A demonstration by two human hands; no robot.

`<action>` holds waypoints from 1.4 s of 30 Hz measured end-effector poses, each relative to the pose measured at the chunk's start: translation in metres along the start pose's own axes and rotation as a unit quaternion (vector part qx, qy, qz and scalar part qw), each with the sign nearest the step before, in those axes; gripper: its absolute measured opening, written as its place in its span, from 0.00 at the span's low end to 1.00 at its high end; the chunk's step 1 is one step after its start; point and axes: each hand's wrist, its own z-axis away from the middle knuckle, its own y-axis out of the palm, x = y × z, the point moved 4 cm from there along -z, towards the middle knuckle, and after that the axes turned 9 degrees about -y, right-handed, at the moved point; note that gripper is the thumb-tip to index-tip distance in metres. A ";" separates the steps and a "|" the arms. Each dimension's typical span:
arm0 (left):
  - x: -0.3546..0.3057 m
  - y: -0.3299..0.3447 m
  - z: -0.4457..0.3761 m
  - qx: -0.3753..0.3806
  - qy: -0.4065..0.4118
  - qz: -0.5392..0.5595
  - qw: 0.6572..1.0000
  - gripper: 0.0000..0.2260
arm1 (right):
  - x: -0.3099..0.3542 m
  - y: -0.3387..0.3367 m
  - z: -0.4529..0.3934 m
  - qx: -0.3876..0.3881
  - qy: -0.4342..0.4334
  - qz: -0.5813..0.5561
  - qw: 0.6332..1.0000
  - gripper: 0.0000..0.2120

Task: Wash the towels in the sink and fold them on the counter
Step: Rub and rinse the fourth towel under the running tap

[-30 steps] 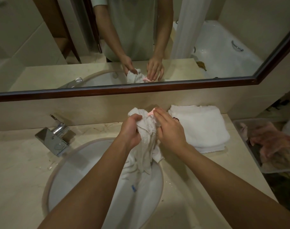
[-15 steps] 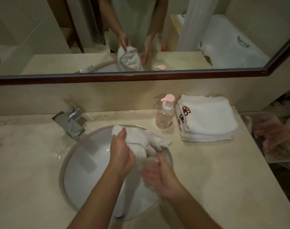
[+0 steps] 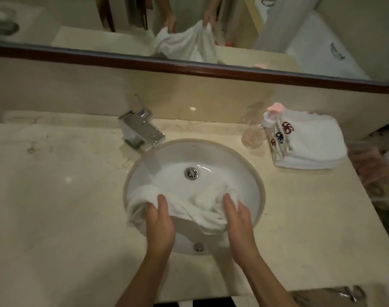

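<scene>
We see a pale marble counter (image 3: 56,196) with a round white sink (image 3: 244,173) set into it. A chrome faucet (image 3: 140,132) stands on the counter behind the basin's left side. To the right of the sink, a clear pump bottle (image 3: 256,134) with a pink top stands just beside a stack of folded white towels (image 3: 308,145).

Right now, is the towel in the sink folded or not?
Not folded. The towel lies bunched across the sink, gripped by the left hand and right hand.
</scene>
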 end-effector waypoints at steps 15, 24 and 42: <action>0.018 0.038 -0.017 0.086 -0.089 -0.072 0.990 0.16 | -0.051 0.080 -0.044 0.033 0.040 0.094 0.994 0.16; 0.006 0.061 -0.025 0.031 -0.059 -0.115 0.991 0.18 | -0.059 0.070 -0.073 0.085 0.045 0.129 0.987 0.19; 0.027 0.059 -0.015 0.048 -0.078 -0.063 0.994 0.20 | -0.056 0.067 -0.089 0.099 0.060 0.240 0.964 0.16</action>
